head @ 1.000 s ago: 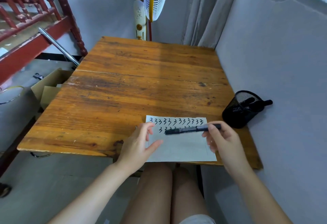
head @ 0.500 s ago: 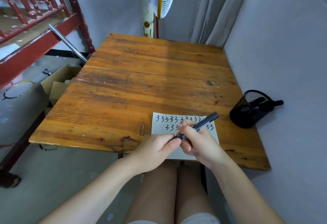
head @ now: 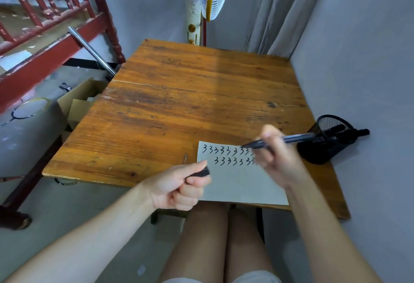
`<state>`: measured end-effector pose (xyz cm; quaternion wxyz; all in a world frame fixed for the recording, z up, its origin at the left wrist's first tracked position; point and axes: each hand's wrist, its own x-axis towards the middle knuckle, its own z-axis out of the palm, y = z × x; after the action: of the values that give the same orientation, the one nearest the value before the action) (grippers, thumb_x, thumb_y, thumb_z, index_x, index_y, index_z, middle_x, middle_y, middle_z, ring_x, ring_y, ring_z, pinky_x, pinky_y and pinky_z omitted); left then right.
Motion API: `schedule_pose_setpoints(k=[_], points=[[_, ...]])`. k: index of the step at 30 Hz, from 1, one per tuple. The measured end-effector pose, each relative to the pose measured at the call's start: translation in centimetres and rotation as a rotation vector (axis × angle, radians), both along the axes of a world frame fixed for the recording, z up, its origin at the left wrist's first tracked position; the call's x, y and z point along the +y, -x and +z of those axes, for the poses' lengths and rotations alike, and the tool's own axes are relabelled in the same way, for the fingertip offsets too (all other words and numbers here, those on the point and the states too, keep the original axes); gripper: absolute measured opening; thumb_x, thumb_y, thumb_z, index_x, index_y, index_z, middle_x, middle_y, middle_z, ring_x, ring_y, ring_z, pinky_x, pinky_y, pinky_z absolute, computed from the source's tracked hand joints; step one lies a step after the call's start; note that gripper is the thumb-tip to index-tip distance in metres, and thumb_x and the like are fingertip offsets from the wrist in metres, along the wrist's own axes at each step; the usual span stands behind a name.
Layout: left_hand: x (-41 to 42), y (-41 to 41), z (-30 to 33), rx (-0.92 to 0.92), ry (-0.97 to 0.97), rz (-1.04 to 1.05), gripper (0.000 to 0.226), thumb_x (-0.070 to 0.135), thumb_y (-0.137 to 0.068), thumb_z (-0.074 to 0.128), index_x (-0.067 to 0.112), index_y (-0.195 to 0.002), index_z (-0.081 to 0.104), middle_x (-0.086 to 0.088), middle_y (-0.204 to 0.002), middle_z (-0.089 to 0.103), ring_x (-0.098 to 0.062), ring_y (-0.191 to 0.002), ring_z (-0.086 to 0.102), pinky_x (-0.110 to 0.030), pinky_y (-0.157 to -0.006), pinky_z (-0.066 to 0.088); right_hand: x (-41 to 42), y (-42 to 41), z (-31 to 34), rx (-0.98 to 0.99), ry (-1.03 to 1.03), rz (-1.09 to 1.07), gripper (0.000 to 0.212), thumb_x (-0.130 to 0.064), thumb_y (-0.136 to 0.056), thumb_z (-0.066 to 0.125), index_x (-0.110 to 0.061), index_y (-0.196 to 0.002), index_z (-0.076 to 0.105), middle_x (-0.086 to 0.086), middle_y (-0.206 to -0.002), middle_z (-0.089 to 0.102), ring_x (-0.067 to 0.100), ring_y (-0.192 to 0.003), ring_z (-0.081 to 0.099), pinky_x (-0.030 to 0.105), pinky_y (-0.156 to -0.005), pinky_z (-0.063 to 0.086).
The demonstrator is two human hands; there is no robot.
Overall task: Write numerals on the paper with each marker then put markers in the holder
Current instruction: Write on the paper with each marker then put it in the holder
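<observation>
Paper (head: pixel 237 184) lies at the near edge of the wooden table (head: pixel 190 94), toward the right, its near edge about level with the table edge. Two rows of the numeral 3 run across its top; the lower half is blank. The right ends of both rows are hidden behind the right hand.

Right hand (head: pixel 277 159) grips a dark marker (head: pixel 280 141) across the fingers, barrel nearly level, bare tip pointing left and hovering over the first row. Cannot tell whether the tip touches the sheet; it looks slightly raised. The hand is blurred.

Left hand (head: pixel 179 186) is clenched around a small black piece, most likely the cap (head: pixel 201 173), pinched between thumb and forefinger. It sits just off the paper's left edge, at the table's near edge.

Black mesh holder (head: pixel 324 141) stands at the table's right edge against the wall, just beyond the right hand. It already has markers in it; one sticks out to the right. Count unclear.

Judgement: well along. Several markers appear used and stowed. This one is uncapped and ready to write. Left to do: its numerals, recapping, dropping it in the holder. No loose markers visible on the table, so this may be the last.
</observation>
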<state>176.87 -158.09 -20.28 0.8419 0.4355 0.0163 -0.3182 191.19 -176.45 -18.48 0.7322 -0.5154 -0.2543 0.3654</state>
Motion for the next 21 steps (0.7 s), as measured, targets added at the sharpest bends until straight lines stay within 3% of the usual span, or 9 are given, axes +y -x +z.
schedule_pose_setpoints(k=[2,6,8,10,13,16,21], points=[[0.7,1.0,-0.3,0.039,-0.172,0.185,0.045,0.053,-0.085,0.042,0.021,-0.055,0.036,0.012,-0.042,0.022,-0.005,-0.035,0.017,-0.018,-0.034,0.014,-1.4,-1.8,0.6,-0.066,0.092,-0.046,0.035,-0.017,-0.095,0.045,-0.019,-0.06,0.049,-0.007,-0.043,0.042,0.006,-0.038,0.029,0.016,-0.037,0.024],[-0.5,0.1,-1.4,-0.25,-0.979,0.522,0.034,0.037,-0.093,0.038,0.023,-0.062,0.041,0.01,-0.052,0.033,-0.01,-0.048,0.028,-0.03,-0.049,0.027,0.1,0.0,-1.0,-0.208,0.359,-0.037,0.022,-0.016,-0.095,0.05,-0.009,-0.074,0.052,-0.002,-0.053,0.056,0.011,-0.044,0.042,0.017,-0.038,0.026],[-0.9,-0.6,-2.7,-0.448,-1.341,0.5,0.034,0.039,-0.092,0.039,0.022,-0.063,0.04,0.007,-0.059,0.039,-0.012,-0.056,0.037,-0.035,-0.056,0.034,1.4,1.5,-2.2,-0.195,0.383,-0.123,0.025,-0.022,-0.096,0.05,0.001,-0.086,0.057,-0.002,-0.059,0.064,0.012,-0.049,0.051,0.019,-0.039,0.033],[-0.7,-0.6,-4.3,-0.628,-1.611,0.394,0.036,0.044,-0.088,0.036,0.017,-0.069,0.047,0.008,-0.068,0.046,-0.011,-0.068,0.04,-0.036,-0.066,0.041,2.1,2.5,-3.5,-0.179,0.417,-0.253,0.028,-0.027,-0.096,0.05,-0.003,-0.091,0.063,0.0,-0.063,0.069,0.012,-0.052,0.055,0.021,-0.041,0.036],[-0.6,-0.3,-6.0,-0.795,-1.802,0.374,0.035,0.043,-0.086,0.037,0.014,-0.075,0.054,0.004,-0.074,0.053,-0.012,-0.073,0.037,-0.031,-0.07,0.04,2.5,3.6,-5.1,-0.211,0.486,-0.435,0.02,-0.028,-0.094,0.05,-0.017,-0.085,0.065,0.002,-0.068,0.071,0.011,-0.052,0.053,0.025,-0.05,0.04],[-0.7,-0.4,-6.6,-0.831,-1.844,0.424,0.033,0.043,-0.087,0.038,0.016,-0.075,0.053,0.003,-0.074,0.054,-0.013,-0.074,0.038,-0.029,-0.07,0.037,2.7,4.1,-6.0,-0.299,0.518,-0.447,0.015,-0.027,-0.093,0.051,-0.021,-0.085,0.062,0.001,-0.07,0.07,0.008,-0.053,0.052,0.025,-0.058,0.044],[-0.6,-0.5,-6.7,-0.851,-1.895,0.403,0.034,0.043,-0.087,0.039,0.015,-0.075,0.053,0.002,-0.075,0.055,-0.016,-0.074,0.042,-0.031,-0.07,0.039,3.7,4.1,-6.2,-0.424,0.52,-0.369,0.009,-0.021,-0.091,0.056,-0.017,-0.088,0.063,-0.003,-0.076,0.069,-0.005,-0.069,0.061,0.006,-0.063,0.043]])
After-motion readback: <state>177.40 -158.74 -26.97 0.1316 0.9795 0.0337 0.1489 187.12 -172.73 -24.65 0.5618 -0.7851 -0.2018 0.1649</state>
